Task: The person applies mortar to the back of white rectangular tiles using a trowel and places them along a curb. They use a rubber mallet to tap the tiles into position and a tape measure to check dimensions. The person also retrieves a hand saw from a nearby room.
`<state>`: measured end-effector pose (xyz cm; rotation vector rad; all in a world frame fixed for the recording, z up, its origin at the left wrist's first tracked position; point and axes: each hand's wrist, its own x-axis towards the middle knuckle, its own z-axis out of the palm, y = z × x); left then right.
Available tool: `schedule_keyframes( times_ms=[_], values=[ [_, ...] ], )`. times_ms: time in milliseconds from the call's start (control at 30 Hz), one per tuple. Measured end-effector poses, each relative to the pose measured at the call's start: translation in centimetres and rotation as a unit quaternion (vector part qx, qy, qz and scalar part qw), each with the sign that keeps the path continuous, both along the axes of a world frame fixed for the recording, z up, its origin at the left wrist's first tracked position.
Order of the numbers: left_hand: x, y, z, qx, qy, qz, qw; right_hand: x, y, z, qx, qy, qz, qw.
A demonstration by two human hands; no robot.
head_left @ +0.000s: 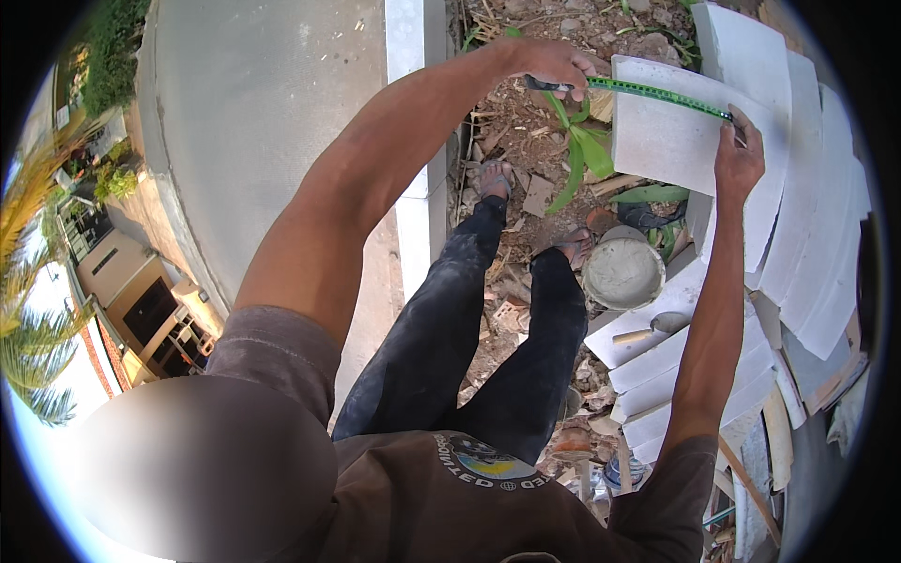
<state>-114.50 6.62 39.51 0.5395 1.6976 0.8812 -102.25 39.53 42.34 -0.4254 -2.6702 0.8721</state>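
Observation:
Both arms reach out over a white slab [657, 150] at the far right, with a green tape measure [657, 92] stretched across it. My left hand [556, 69] is closed round the dark case of the tape, just past the slab's left edge. Farther right, my right hand [740, 158] pinches the tape's other end between thumb and fingers. The green blade runs between the hands over the slab's upper part, sloping slightly down to the right. Whether it touches the slab I cannot tell.
More white slabs [807, 206] overlap at the right. A bucket of grey mortar [623, 270] stands by my foot, with a trowel [646, 334] on slabs nearby. A green plant [589, 150] grows from rubble. Left runs a white curb [413, 246] beside grey pavement [263, 103].

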Motion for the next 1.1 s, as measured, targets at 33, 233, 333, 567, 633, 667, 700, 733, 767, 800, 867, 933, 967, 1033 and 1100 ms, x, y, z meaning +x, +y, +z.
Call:
schedule_keyframes(
  times_ms=[33, 233, 333, 567, 633, 667, 700, 733, 767, 800, 867, 933, 967, 1033, 1100],
  values=[
    [0.2, -0.4, -0.5, 0.0, -0.002, 0.006, 1.0, -0.3, -0.3, 0.2, -0.002, -0.004, 0.005, 1.0],
    [0.9, -0.8, -0.9, -0.001, -0.047, -0.006, 0.999, 1.2, -2.2, 1.3, -0.002, -0.035, 0.014, 0.999],
    [1.3, -1.7, -3.4, 0.041, -0.02, 0.015, 0.999, 0.9, -3.4, 0.7, -0.021, -0.011, 0.032, 0.999],
    [0.7, 0.9, -1.7, 0.093, 0.002, 0.05, 0.994, -0.4, -3.4, 0.9, -0.022, 0.011, 0.035, 0.999],
    [0.3, 1.8, -2.3, 0.068, 0.013, 0.054, 0.996, -1.0, -3.1, 0.8, -0.013, 0.018, 0.029, 0.999],
    [0.3, 2.0, -2.6, 0.068, 0.021, 0.066, 0.995, -1.2, -3.0, 0.6, -0.009, 0.016, 0.026, 1.0],
    [0.2, 2.3, -2.4, 0.07, 0.028, 0.077, 0.994, -1.3, -2.8, 0.6, -0.002, 0.013, 0.021, 1.0],
    [0.1, 2.7, -2.2, 0.072, 0.034, 0.087, 0.993, -1.4, -2.5, 0.6, 0.005, 0.01, 0.017, 1.0],
    [0.0, 2.9, -2.0, 0.072, 0.034, 0.086, 0.993, -1.5, -2.4, 0.6, -0.002, 0.009, 0.011, 1.0],
    [-0.2, 3.0, -2.2, 0.071, 0.034, 0.087, 0.993, -1.5, -2.4, 0.5, -0.009, 0.006, 0.007, 1.0],
    [-0.5, 3.1, -2.4, 0.068, 0.04, 0.084, 0.993, -1.7, -2.5, 0.4, -0.02, 0.009, 0.004, 1.0],
    [-0.7, 3.0, -2.3, 0.066, 0.05, 0.076, 0.994, -1.6, -2.5, 0.1, -0.025, 0.017, 0.006, 1.0],
    [-0.9, 3.0, -2.1, 0.063, 0.066, 0.064, 0.994, -1.7, -2.4, 0.0, -0.017, 0.016, 0.007, 1.0],
    [-1.1, 2.9, -2.1, 0.056, 0.097, 0.044, 0.993, -1.6, -2.3, -0.2, -0.004, 0.012, 0.012, 1.0],
    [-1.3, 3.0, -2.0, 0.047, 0.056, 0.054, 0.996, -1.6, -2.4, -0.4, 0.003, 0.011, 0.01, 1.0]
  ],
)
